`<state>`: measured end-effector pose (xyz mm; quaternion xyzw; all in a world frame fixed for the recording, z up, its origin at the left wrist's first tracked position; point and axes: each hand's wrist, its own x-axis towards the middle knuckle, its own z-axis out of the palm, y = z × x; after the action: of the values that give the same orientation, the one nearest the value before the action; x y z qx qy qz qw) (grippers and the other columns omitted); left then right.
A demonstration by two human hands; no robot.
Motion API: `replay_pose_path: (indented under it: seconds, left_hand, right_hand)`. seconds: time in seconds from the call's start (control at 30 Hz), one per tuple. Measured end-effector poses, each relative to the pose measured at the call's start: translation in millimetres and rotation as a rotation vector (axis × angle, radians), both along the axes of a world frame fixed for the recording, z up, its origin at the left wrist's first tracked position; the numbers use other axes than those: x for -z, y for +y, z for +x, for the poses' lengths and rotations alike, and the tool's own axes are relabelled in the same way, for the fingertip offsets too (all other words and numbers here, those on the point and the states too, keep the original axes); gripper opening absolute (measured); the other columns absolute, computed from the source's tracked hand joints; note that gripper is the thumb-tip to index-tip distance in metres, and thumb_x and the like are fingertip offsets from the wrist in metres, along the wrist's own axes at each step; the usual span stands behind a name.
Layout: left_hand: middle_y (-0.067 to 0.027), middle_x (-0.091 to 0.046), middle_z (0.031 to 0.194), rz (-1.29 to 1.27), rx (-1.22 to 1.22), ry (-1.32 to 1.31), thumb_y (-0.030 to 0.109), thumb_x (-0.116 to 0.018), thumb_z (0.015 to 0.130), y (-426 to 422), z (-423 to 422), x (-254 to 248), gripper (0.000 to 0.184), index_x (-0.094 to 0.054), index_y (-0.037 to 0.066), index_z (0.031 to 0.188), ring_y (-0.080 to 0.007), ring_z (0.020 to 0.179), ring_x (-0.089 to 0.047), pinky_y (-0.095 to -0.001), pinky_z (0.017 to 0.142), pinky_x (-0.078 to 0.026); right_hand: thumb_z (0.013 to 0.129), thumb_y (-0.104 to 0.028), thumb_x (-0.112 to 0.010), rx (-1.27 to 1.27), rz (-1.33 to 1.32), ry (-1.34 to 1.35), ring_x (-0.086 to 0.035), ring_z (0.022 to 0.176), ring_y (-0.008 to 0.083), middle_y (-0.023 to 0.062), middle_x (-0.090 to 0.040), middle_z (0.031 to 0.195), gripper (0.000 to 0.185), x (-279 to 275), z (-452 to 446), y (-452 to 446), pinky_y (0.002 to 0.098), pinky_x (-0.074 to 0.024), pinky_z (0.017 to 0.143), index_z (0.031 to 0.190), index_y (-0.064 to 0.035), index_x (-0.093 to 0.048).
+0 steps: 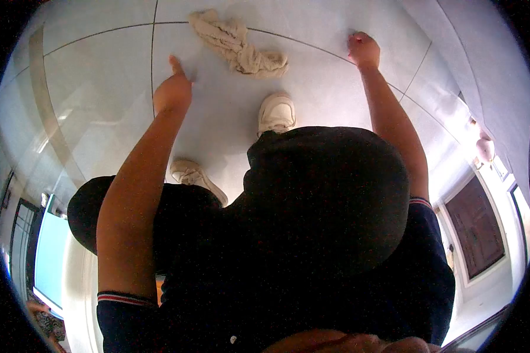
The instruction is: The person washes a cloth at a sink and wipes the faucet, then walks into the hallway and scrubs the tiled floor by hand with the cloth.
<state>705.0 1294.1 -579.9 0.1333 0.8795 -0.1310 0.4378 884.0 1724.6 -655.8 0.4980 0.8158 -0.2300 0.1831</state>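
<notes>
A crumpled beige cloth point(239, 48) lies on the tiled floor between my two hands, touching neither. My left hand point(174, 91) is to the left of the cloth, its index finger stretched forward and the other fingers partly hidden; no object shows in it. Over on the right, my right hand point(364, 50) is closed in a fist, with nothing visible sticking out of it. Both arms reach forward over my bent knees. Whether either hand touches the floor, I cannot tell.
My pale shoes stand on the floor, one shoe point(277, 113) just below the cloth and the other shoe point(195, 178) farther left. A pale draped surface point(483, 65) borders the right side. A lit screen point(50, 259) stands at lower left, with part of another person point(48, 323) below it.
</notes>
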Motion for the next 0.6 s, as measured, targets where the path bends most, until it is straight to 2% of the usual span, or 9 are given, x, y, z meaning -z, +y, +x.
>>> replay_pose_path:
  seconds: [0.03,0.1,0.13,0.23,0.33,0.43,0.5,0.53,0.6]
  left_hand:
    - [-0.0209,-0.069,0.104,0.015,0.004,0.009,0.028,-0.053,0.097,-4.3,1.5,0.2,0.081,0.000,0.002,0.154,-0.0342,0.093,-0.069,-0.0459,0.078,-0.054]
    - [-0.0208,-0.069,0.105,-0.009,-0.010,-0.003,0.029,-0.054,0.097,-3.5,1.7,0.1,0.082,0.000,0.002,0.154,-0.0340,0.093,-0.069,-0.0459,0.077,-0.054]
    - [-0.0207,-0.069,0.105,-0.020,-0.016,-0.008,0.029,-0.054,0.097,-2.6,1.1,-0.5,0.083,0.000,0.002,0.154,-0.0338,0.092,-0.069,-0.0459,0.077,-0.054]
    - [-0.0211,-0.069,0.106,-0.040,-0.031,-0.020,0.033,-0.052,0.098,0.1,-1.2,2.7,0.082,-0.001,0.003,0.154,-0.0346,0.092,-0.069,-0.0461,0.078,-0.054]
    - [-0.0214,-0.069,0.106,-0.047,-0.003,-0.034,0.033,-0.051,0.098,2.1,-0.7,-6.8,0.081,0.000,0.004,0.154,-0.0356,0.092,-0.069,-0.0462,0.078,-0.054]
    - [-0.0216,-0.070,0.099,0.029,0.027,0.037,0.048,-0.047,0.098,-10.0,3.6,8.8,0.086,0.003,0.005,0.154,-0.0375,0.084,-0.069,-0.0477,0.073,-0.056]
    - [-0.0218,-0.070,0.101,0.012,0.005,0.010,0.047,-0.047,0.098,-7.3,2.8,8.3,0.086,0.002,0.005,0.154,-0.0372,0.086,-0.069,-0.0477,0.074,-0.056]
    - [-0.0219,-0.069,0.101,0.005,-0.007,-0.002,0.047,-0.047,0.098,-3.8,1.0,5.7,0.086,0.002,0.005,0.154,-0.0370,0.087,-0.069,-0.0476,0.074,-0.056]
    - [-0.0217,-0.069,0.104,0.016,0.021,0.026,0.047,-0.047,0.098,-10.2,0.9,12.0,0.086,0.002,0.005,0.154,-0.0369,0.089,-0.069,-0.0477,0.075,-0.055]
  right_hand:
    - [0.088,-0.034,-0.050,0.007,-0.034,-0.031,-0.070,0.092,0.0270,0.0104,-0.072,0.094,0.030,-2.3,-0.4,5.4,0.0410,-0.0547,0.081,0.093,-0.0141,-0.073]
    - [0.088,-0.032,-0.049,-0.189,0.168,-0.111,-0.070,0.092,0.0252,0.0096,-0.073,0.095,0.030,2.6,1.9,19.8,0.0395,-0.0550,0.081,0.095,-0.0149,-0.073]
    - [0.088,-0.031,-0.048,-0.026,0.024,-0.167,-0.070,0.093,0.0278,0.0114,-0.072,0.099,0.031,1.3,-1.2,25.5,0.0414,-0.0549,0.083,0.095,-0.0151,-0.073]
    - [0.088,-0.031,-0.047,-0.102,0.199,-0.049,-0.069,0.095,0.0308,0.0133,-0.071,0.102,0.032,14.0,2.7,3.2,0.0435,-0.0543,0.085,0.095,-0.0149,-0.073]
    - [0.087,-0.033,-0.049,-0.086,0.140,-0.057,-0.067,0.096,0.0342,0.0144,-0.071,0.103,0.032,10.4,0.8,16.4,0.0455,-0.0534,0.086,0.097,-0.0144,-0.072]
    - [0.086,-0.036,-0.051,-0.048,0.150,-0.019,-0.066,0.097,0.0365,0.0148,-0.070,0.105,0.033,17.8,5.2,29.5,0.0462,-0.0529,0.086,0.097,-0.0136,-0.072]
    - [0.087,-0.037,-0.050,0.025,0.180,-0.036,-0.066,0.099,0.0365,0.0148,-0.070,0.106,0.034,19.1,2.5,22.7,0.0458,-0.0528,0.087,0.098,-0.0131,-0.072]
    - [0.088,-0.037,-0.048,0.013,0.167,-0.048,-0.066,0.100,0.0374,0.0155,-0.070,0.106,0.036,7.2,-3.5,9.2,0.0458,-0.0521,0.089,0.098,-0.0127,-0.072]
    - [0.087,-0.035,-0.051,-0.074,0.147,-0.033,-0.066,0.101,0.0360,0.0154,-0.070,0.105,0.033,17.6,-0.1,6.3,0.0438,-0.0520,0.089,0.098,-0.0122,-0.072]
